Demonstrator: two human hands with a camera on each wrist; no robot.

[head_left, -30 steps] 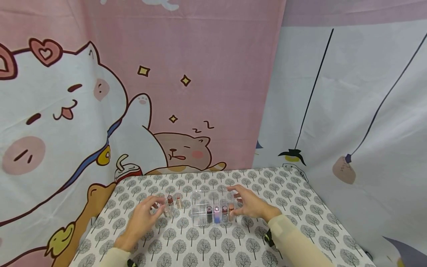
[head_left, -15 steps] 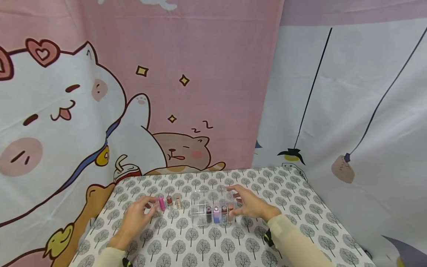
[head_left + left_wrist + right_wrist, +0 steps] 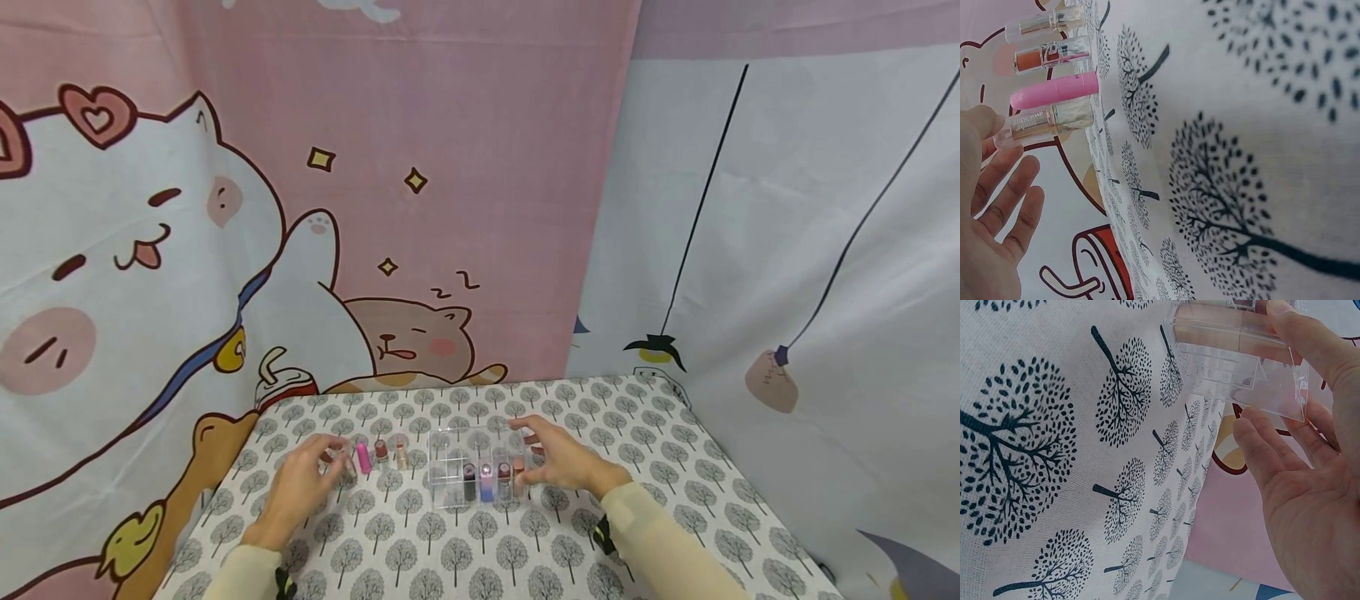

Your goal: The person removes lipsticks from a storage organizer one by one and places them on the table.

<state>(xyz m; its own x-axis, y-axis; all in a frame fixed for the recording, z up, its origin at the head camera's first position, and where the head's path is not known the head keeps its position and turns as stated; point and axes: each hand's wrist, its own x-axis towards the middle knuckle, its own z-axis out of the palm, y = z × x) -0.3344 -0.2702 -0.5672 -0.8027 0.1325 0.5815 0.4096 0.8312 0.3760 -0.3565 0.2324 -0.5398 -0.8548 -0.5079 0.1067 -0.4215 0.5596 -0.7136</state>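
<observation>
My left hand (image 3: 300, 483) pinches the top of a clear-capped lipstick (image 3: 1072, 117) between thumb and index finger; its other fingers are spread. That lipstick stands upright on the cloth. Beside it are a bright pink lipstick tube (image 3: 363, 457), a red-brown lipstick (image 3: 381, 452) and a clear and gold lipstick (image 3: 402, 457), in a row. My right hand (image 3: 562, 458) grips the right end of a clear organizer (image 3: 448, 498), thumb at the front and fingers behind. Its front row holds a black lipstick (image 3: 469, 485), a purple one (image 3: 487, 485), a dark red one (image 3: 504, 478) and a peach one (image 3: 1210, 328).
A white cloth (image 3: 427, 546) printed with grey trees covers the table. Behind it hangs a pink curtain (image 3: 487, 208) with cartoon animals, and a pale curtain (image 3: 847, 250) hangs on the right. The organizer's back compartments show no lipsticks.
My left hand has drawn back to the left, from beside the red-brown lipstick to the row's left end. The pink tube has come into sight. My right hand stays on the organizer.
</observation>
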